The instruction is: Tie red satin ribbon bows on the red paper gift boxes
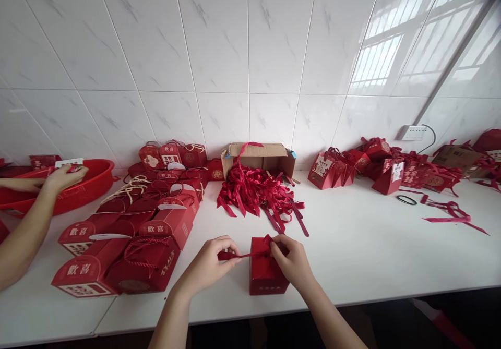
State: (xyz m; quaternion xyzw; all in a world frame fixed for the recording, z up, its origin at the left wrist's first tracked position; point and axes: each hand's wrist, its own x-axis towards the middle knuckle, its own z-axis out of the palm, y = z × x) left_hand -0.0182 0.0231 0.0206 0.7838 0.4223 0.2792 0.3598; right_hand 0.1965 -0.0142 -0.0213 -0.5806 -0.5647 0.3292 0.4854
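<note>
A small red gift box (267, 278) stands on the white table in front of me. Stretched out from its top toward the left is a red ribbon (246, 255), and my left hand (215, 263) pinches that end just beside the box. My right hand (291, 260) is closed at the box's top right edge, thumb and finger pressed on the ribbon there. A short piece of ribbon sticks up by its fingertips. Part of the box's right side is hidden behind this hand.
Behind the gift box, a cardboard carton (259, 153) on its side spills red ribbons (254, 190). Several red boxes (154, 263) crowd the left, more red bags (323, 171) the right. At far left, another person's hand (64, 179) is over a red basin (99, 174).
</note>
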